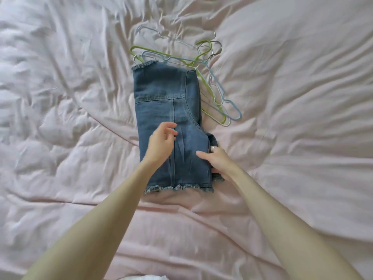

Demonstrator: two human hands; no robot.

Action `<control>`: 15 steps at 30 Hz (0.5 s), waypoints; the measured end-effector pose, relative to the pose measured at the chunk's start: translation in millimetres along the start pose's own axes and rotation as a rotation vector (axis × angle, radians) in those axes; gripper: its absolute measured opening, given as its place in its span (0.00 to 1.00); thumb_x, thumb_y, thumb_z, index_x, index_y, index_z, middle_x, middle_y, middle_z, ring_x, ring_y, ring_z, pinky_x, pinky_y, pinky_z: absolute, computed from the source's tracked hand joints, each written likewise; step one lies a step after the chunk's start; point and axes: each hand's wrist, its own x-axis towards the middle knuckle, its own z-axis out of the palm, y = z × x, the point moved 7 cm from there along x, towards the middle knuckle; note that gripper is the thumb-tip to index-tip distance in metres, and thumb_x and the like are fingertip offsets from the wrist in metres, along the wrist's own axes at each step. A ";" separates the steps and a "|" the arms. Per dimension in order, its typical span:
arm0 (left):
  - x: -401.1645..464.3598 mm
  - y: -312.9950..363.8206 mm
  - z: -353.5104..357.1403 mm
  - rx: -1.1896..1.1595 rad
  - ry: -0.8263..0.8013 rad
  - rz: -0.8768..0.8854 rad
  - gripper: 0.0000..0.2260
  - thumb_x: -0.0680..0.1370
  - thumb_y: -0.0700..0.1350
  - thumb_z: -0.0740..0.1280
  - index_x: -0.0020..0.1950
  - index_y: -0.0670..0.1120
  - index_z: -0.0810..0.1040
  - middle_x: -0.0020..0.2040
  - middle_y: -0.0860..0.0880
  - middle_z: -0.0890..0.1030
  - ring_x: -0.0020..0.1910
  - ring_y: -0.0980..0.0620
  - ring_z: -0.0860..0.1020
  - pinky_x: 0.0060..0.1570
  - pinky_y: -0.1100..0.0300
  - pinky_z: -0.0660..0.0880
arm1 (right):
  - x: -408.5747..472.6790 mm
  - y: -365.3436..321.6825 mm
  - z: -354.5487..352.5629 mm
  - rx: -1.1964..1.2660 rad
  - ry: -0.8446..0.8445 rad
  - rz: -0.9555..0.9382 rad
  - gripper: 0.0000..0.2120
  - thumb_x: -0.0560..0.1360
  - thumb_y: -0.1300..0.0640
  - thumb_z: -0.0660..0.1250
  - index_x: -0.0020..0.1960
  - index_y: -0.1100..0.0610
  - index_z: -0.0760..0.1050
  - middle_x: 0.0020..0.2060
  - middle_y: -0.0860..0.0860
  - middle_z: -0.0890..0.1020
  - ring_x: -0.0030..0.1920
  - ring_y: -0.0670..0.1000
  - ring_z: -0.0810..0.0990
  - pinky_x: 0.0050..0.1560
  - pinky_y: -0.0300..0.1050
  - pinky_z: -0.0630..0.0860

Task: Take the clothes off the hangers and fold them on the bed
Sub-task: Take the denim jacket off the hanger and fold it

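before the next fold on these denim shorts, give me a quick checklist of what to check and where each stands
1. Denim shorts off the hangers: ok.
2. Shorts flat on the pink bed: ok, slight bunching at the right edge.
3. Hangers clear of the fabric: not ok, the pile lies partly under the far right corner.
4. Right hand grips the right edge: ok.
5. Left hand placed for the fold: cannot tell, blurred, fingers relaxed over the denim.

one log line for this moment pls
garment: denim shorts flat on bed | left hand open above shorts | right hand grips right edge | hangers empty beside
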 end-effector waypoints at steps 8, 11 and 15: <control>-23.3 -89.9 -46.5 -0.031 0.180 -0.361 0.20 0.79 0.48 0.64 0.67 0.40 0.65 0.54 0.43 0.75 0.50 0.46 0.75 0.49 0.53 0.73 | -6.9 -23.3 -22.5 -0.298 0.356 -0.269 0.14 0.77 0.57 0.65 0.59 0.62 0.76 0.54 0.55 0.81 0.56 0.55 0.77 0.58 0.47 0.73; -37.2 -105.2 -31.5 -0.135 0.076 -0.454 0.22 0.79 0.53 0.62 0.67 0.41 0.66 0.56 0.46 0.76 0.50 0.49 0.75 0.47 0.57 0.72 | -12.8 -28.8 -24.1 -0.263 0.430 -0.376 0.12 0.77 0.58 0.65 0.58 0.62 0.77 0.52 0.54 0.82 0.54 0.54 0.78 0.57 0.46 0.73; -39.4 -110.3 -26.3 -0.185 0.051 -0.470 0.21 0.80 0.53 0.61 0.66 0.40 0.67 0.54 0.48 0.73 0.50 0.51 0.73 0.39 0.63 0.70 | -8.4 -17.3 -27.3 -0.319 0.479 -0.383 0.09 0.76 0.56 0.66 0.51 0.61 0.78 0.46 0.54 0.81 0.48 0.52 0.76 0.49 0.42 0.70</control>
